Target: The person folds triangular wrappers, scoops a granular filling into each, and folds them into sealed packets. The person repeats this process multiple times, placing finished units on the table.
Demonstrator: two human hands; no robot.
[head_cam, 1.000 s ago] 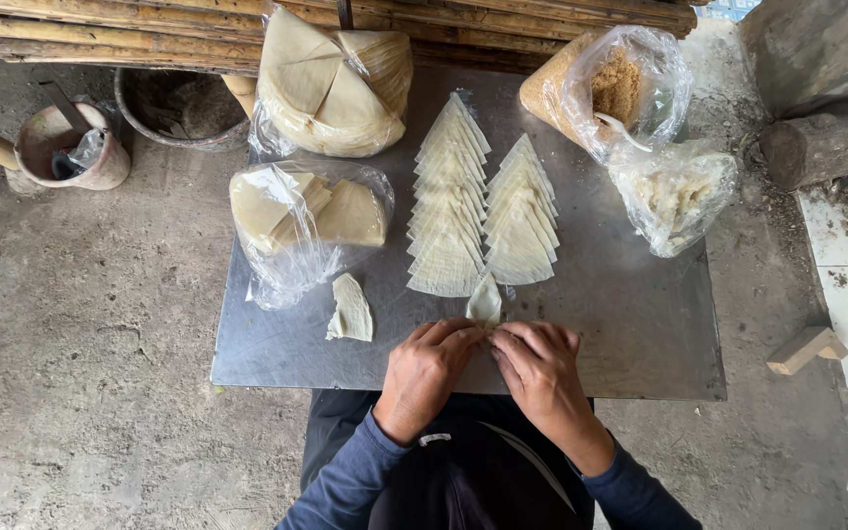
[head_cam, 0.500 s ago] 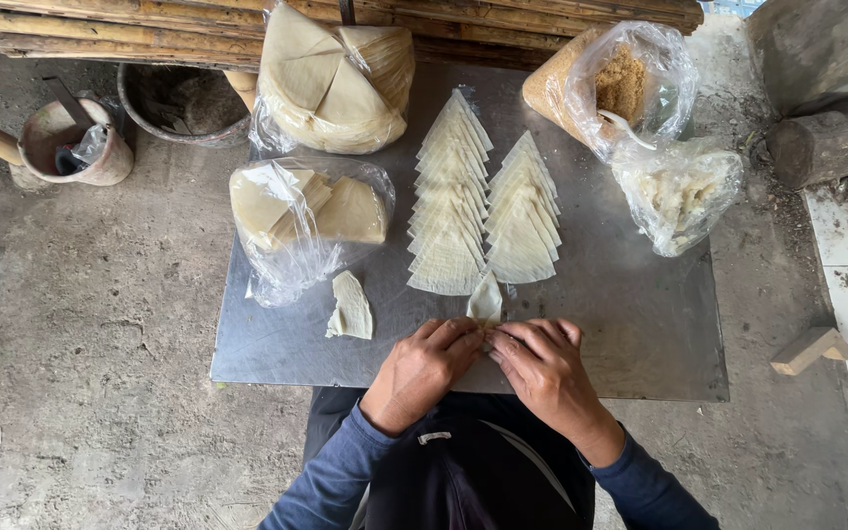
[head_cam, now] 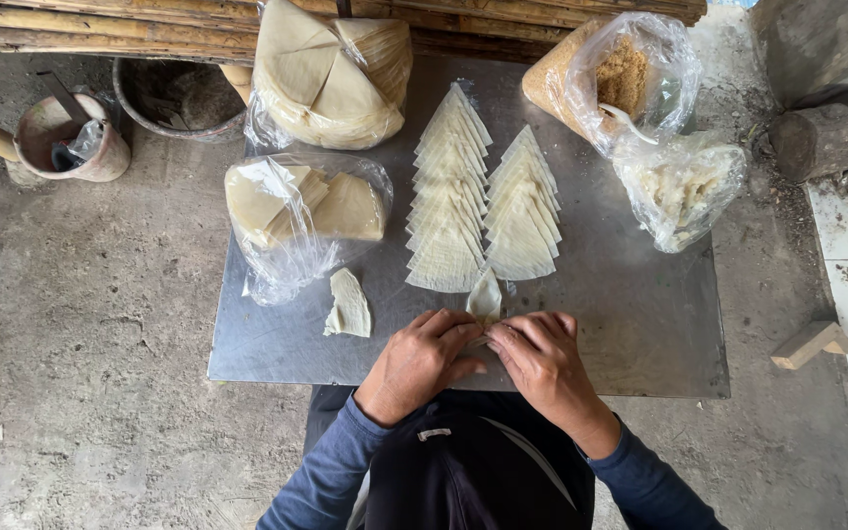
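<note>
My left hand (head_cam: pixel 422 359) and my right hand (head_cam: pixel 542 361) meet at the near edge of a metal sheet (head_cam: pixel 640 324). Together they pinch a small pale dough wrapper (head_cam: pixel 485 295), whose pointed tip sticks up between the fingers. Just beyond it lie two overlapping rows of triangular wrappers, the left row (head_cam: pixel 447 196) and the right row (head_cam: pixel 523 211). A loose folded wrapper piece (head_cam: pixel 349 305) lies on the sheet to the left of my left hand.
An open plastic bag of cut wrappers (head_cam: pixel 298 211) lies at the left, a bagged stack of round wrappers (head_cam: pixel 331 74) behind it. At the right sit a bag of brown crumbly filling (head_cam: pixel 620 74) and a bag of whitish filling (head_cam: pixel 681 191). A clay cup (head_cam: pixel 71 137) stands on the concrete floor, a wood block (head_cam: pixel 813 344) right.
Both hands stay on the wrapper with only slight finger movement; nothing else has shifted.
</note>
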